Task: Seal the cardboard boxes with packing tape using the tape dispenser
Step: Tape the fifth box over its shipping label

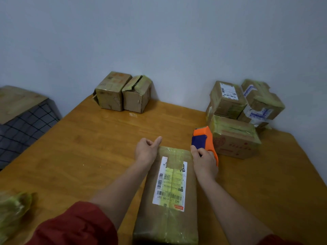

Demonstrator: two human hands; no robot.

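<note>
Cardboard box [169, 191], braced at its far corner by the curled left hand [146, 151], awaits tape as the right hand [203, 162] grips the tape dispenser [203, 137].

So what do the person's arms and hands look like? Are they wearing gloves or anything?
No gloves. The left hand and right hand are bare, with no rings or watch showing. The forearms are bare too. The left sleeve is dark red, loose and bunched up by the elbow; only a bit of the right sleeve, also red, shows at the bottom edge.
</note>
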